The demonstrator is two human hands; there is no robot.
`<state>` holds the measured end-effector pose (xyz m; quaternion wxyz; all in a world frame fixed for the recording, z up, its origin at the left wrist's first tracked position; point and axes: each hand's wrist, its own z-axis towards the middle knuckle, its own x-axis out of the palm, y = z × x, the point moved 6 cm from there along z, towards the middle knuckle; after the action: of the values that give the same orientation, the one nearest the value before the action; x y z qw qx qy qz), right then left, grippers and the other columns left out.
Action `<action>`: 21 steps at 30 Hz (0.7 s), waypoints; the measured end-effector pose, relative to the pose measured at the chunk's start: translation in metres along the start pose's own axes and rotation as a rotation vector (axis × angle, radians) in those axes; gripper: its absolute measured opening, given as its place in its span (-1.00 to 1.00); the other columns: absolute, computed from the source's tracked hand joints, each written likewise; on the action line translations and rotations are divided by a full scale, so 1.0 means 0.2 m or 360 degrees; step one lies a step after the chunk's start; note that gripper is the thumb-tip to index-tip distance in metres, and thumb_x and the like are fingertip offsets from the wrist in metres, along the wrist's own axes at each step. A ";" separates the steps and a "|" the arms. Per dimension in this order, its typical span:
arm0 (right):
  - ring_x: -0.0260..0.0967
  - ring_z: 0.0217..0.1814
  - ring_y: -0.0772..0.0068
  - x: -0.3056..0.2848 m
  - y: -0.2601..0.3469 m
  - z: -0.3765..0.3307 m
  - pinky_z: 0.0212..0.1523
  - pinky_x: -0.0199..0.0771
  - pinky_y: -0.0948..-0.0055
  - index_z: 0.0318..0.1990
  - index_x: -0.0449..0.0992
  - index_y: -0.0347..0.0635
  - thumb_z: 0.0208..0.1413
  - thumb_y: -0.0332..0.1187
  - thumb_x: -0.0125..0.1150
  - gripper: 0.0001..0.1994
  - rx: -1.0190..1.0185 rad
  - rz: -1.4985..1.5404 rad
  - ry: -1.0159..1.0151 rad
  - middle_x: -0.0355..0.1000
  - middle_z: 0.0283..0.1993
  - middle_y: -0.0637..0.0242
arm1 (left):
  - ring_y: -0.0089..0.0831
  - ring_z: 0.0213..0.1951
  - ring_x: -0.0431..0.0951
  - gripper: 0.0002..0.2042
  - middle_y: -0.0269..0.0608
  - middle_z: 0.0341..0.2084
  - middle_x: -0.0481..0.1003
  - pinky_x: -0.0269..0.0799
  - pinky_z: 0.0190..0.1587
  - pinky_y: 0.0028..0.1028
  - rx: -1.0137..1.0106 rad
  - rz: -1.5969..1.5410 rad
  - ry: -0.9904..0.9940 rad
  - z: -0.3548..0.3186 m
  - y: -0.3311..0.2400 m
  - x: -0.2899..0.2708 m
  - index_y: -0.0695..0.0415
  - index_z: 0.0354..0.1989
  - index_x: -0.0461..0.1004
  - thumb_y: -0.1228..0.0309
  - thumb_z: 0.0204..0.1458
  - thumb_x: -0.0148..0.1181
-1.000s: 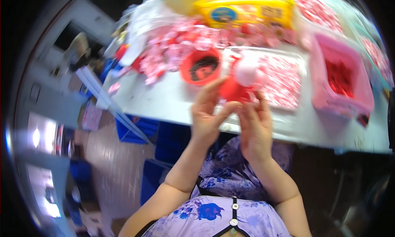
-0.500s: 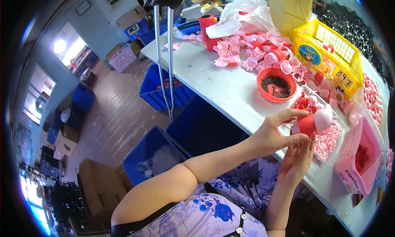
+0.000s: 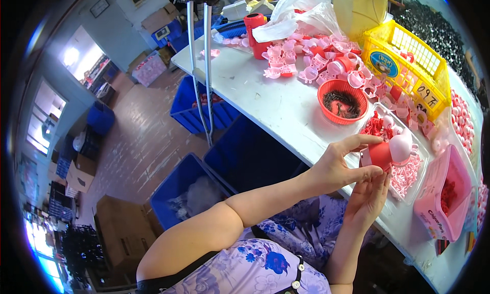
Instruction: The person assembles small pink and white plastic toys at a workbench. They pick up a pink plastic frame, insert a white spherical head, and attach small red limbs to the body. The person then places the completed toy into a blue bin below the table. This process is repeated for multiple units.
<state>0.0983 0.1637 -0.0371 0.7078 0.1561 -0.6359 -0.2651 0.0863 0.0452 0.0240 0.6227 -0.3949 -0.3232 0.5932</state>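
Note:
A small toy figure (image 3: 390, 150) with a red body and a pink head is held up in front of the white table (image 3: 275, 108). My left hand (image 3: 339, 165) pinches it from the left, thumb below and fingers above. My right hand (image 3: 368, 197) supports it from underneath with upright fingers. Just behind the toy lies a clear tray (image 3: 408, 171) of small pink and red parts. A red bowl (image 3: 342, 101) of dark small pieces sits further back on the table.
A yellow basket (image 3: 408, 64), a heap of pink toy parts (image 3: 311, 59) and a white plastic bag (image 3: 301, 13) fill the table's far side. A pink box (image 3: 445, 194) stands at right. Blue bins (image 3: 194, 192) sit under the table; two metal crutches (image 3: 199, 64) lean on its edge.
The view has swung left and down, from the table top to the floor and bins. Both hands stay on the red and pink toy, which now sits at right.

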 end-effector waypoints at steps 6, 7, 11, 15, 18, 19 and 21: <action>0.31 0.08 0.49 -0.01 0.01 0.00 0.10 0.33 0.46 0.15 0.22 -0.25 0.25 -0.35 0.06 -0.63 0.0005 -0.0018 -0.0025 0.32 0.09 0.25 | -0.50 0.04 0.41 -0.45 -0.21 -0.04 0.46 0.27 0.15 -0.45 0.0025 0.0009 -0.0016 0.00 -0.01 0.01 0.17 0.11 0.37 0.40 -0.11 0.41; 0.30 0.09 0.48 -0.01 0.01 0.00 0.10 0.33 0.46 0.16 0.21 -0.26 0.25 -0.35 0.06 -0.62 0.0005 -0.0024 -0.0031 0.31 0.10 0.24 | -0.50 0.04 0.41 -0.45 -0.21 -0.04 0.46 0.28 0.14 -0.45 0.0026 0.0010 -0.0014 0.00 -0.01 0.02 0.17 0.10 0.38 0.40 -0.11 0.41; 0.29 0.11 0.46 -0.03 0.01 -0.01 0.10 0.32 0.47 0.20 0.16 -0.26 0.24 -0.35 0.06 -0.57 -0.0006 -0.0008 -0.0031 0.28 0.15 0.22 | -0.50 0.02 0.41 -0.46 -0.21 -0.04 0.46 0.28 0.13 -0.45 0.0026 0.0039 -0.0011 0.00 -0.02 0.02 0.17 0.10 0.39 0.39 -0.11 0.41; 0.29 0.13 0.44 -0.04 0.00 -0.01 0.13 0.32 0.45 0.22 0.15 -0.26 0.24 -0.36 0.06 -0.56 0.0009 0.0011 -0.0013 0.28 0.14 0.21 | -0.49 0.04 0.41 -0.45 -0.20 -0.03 0.46 0.28 0.15 -0.44 0.0015 0.0036 -0.0024 -0.01 -0.02 0.01 0.17 0.10 0.38 0.41 -0.12 0.41; 0.29 0.14 0.41 -0.07 -0.01 -0.01 0.16 0.33 0.40 0.24 0.12 -0.24 0.23 -0.40 0.06 -0.54 0.0031 0.0035 -0.0039 0.27 0.14 0.21 | -0.47 0.08 0.40 -0.45 -0.17 0.01 0.44 0.25 0.19 -0.43 -0.0024 0.0016 -0.0009 0.00 -0.01 0.02 0.21 0.11 0.37 0.44 -0.12 0.40; 0.29 0.14 0.40 -0.05 -0.01 -0.02 0.17 0.33 0.39 0.25 0.11 -0.23 0.23 -0.41 0.06 -0.53 0.0043 0.0044 -0.0050 0.26 0.14 0.21 | -0.46 0.09 0.39 -0.45 -0.17 0.02 0.43 0.24 0.20 -0.42 -0.0016 0.0011 -0.0009 0.00 -0.01 0.02 0.22 0.11 0.36 0.45 -0.11 0.40; 0.29 0.14 0.39 -0.04 -0.01 -0.02 0.18 0.34 0.37 0.26 0.08 -0.22 0.22 -0.45 0.05 -0.52 0.0070 0.0069 -0.0102 0.24 0.15 0.22 | -0.45 0.11 0.38 -0.45 -0.14 0.04 0.42 0.23 0.22 -0.41 -0.0019 0.0025 -0.0004 -0.01 0.02 0.02 0.26 0.11 0.34 0.49 -0.10 0.38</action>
<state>0.1016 0.1662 -0.0465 0.6889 0.1492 -0.6673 -0.2404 0.0856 0.0492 0.0192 0.6151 -0.4003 -0.3244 0.5968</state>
